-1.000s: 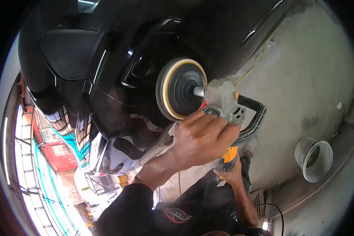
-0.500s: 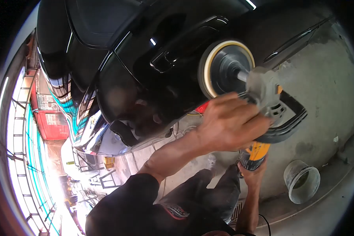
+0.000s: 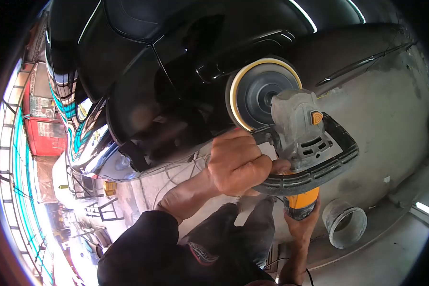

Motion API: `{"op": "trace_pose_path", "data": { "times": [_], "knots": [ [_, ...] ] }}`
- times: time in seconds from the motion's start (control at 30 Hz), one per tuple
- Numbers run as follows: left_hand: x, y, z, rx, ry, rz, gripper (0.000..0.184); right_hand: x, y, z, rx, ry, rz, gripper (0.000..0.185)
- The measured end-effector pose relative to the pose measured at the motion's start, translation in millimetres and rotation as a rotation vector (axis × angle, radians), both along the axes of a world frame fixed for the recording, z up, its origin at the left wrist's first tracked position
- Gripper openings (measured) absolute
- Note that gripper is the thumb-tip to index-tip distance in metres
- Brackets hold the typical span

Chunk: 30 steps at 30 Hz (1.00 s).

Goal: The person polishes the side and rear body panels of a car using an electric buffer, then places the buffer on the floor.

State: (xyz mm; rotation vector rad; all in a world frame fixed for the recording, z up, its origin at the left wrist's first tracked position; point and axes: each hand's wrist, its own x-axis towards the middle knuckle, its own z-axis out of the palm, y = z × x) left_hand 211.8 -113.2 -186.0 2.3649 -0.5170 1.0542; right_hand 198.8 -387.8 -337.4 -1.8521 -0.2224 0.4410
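A yellow and grey polisher (image 3: 298, 126) with a black loop handle is held in both hands. My left hand (image 3: 238, 162) is closed around the left side of that handle. Lower down, my right hand (image 3: 302, 221) wraps the rear of the yellow body, its fingers partly hidden behind the tool. The round polishing pad (image 3: 264, 93), pale-rimmed with a dark backing, faces the glossy black car panel (image 3: 143, 100) near a door handle recess. It appears to lie against the panel, though its contact side is hidden.
A whitish bucket (image 3: 345, 226) stands on the concrete floor (image 3: 381, 152) at right. Toward the left are a yellow object (image 3: 109, 188), a dark metal stand (image 3: 109, 209) and a red wall panel (image 3: 45, 136). A dark cord runs beside my right forearm.
The polisher and both hands have shifted left in view, the pad sliding left along the panel. The tool's head shows more fully now, and the whole scene has shifted slightly with the camera.
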Motion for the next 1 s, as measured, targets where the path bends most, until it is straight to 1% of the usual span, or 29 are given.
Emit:
{"op": "trace_pose_path", "data": {
  "times": [0.07, 0.17, 0.27, 0.37, 0.47, 0.6, 0.67, 0.83, 1.0],
  "knots": [
    [-1.7, 2.3, -7.0, -0.047, -0.050, -0.006, 0.037, 8.0, -7.9, 12.5, -0.071, -0.059, 0.028, 0.099],
    [-9.3, 7.1, -8.5, -0.070, -0.044, -0.019, 0.037, 17.5, -13.9, 26.8, -0.152, -0.047, 0.068, 0.105],
    [-6.1, 9.8, -8.5, -0.063, -0.089, -0.005, 0.038, 26.5, -16.1, 23.5, -0.175, -0.046, 0.073, 0.105],
    [-12.7, 11.5, -8.8, -0.071, -0.076, -0.015, 0.038, 26.2, -11.8, 14.9, -0.144, -0.174, 0.071, 0.096],
    [-19.2, 6.6, -11.1, -0.062, -0.066, -0.003, 0.038, 22.5, -18.6, 11.5, -0.132, -0.115, 0.095, 0.095],
    [-20.8, 9.3, -12.5, -0.054, -0.043, -0.024, 0.038, 17.3, -12.8, 14.9, -0.134, -0.089, 0.066, 0.095],
    [-11.0, 10.6, -11.0, -0.048, -0.054, -0.031, 0.039, 19.2, -11.8, 11.2, -0.098, -0.077, 0.043, 0.096],
    [15.9, 5.2, -15.2, -0.038, -0.113, -0.052, 0.039, 23.9, -9.5, 5.8, -0.129, -0.093, -0.022, 0.097],
    [-8.3, 7.2, -6.1, 0.007, -0.046, -0.006, 0.039, 19.1, -8.8, 4.8, -0.098, -0.008, 0.057, 0.096]
  ]
}}
